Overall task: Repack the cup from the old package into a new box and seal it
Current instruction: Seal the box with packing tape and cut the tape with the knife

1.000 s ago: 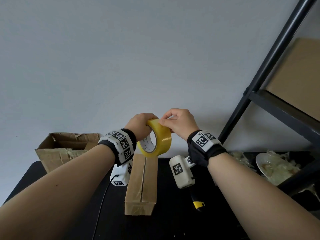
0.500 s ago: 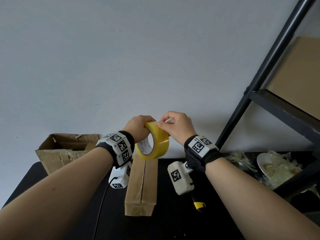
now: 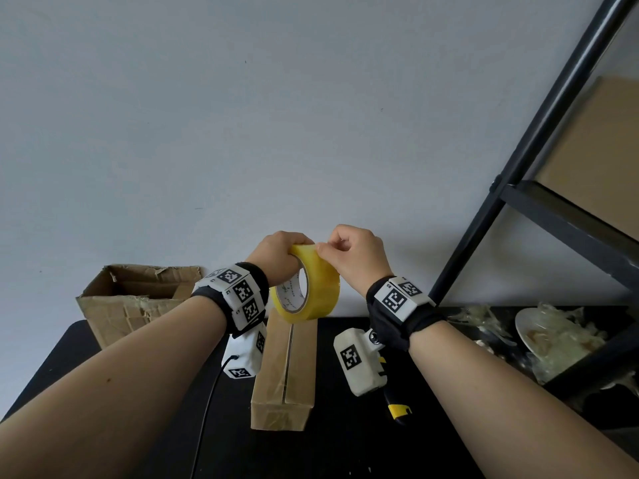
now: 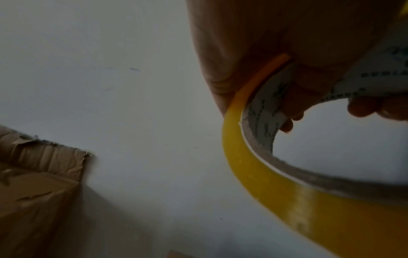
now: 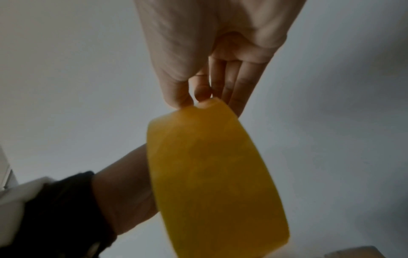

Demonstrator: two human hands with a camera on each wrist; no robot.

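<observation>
Cardboard box (image 3: 284,371), flaps closed, lies mid-table (image 3: 345,444), lengthwise from the near edge to the back; the torn old box (image 3: 131,305) sits at the back left corner. Above, my left hand (image 3: 276,261) grips the tape roll (image 3: 311,288) with fingers curled through its core, and my right hand (image 3: 356,261) pinches its top edge.

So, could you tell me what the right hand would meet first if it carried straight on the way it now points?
The right hand already pinches the top of the tape roll. It points away from the person, so beyond the roll it would probably meet only the grey wall, though depth is unclear.
</observation>
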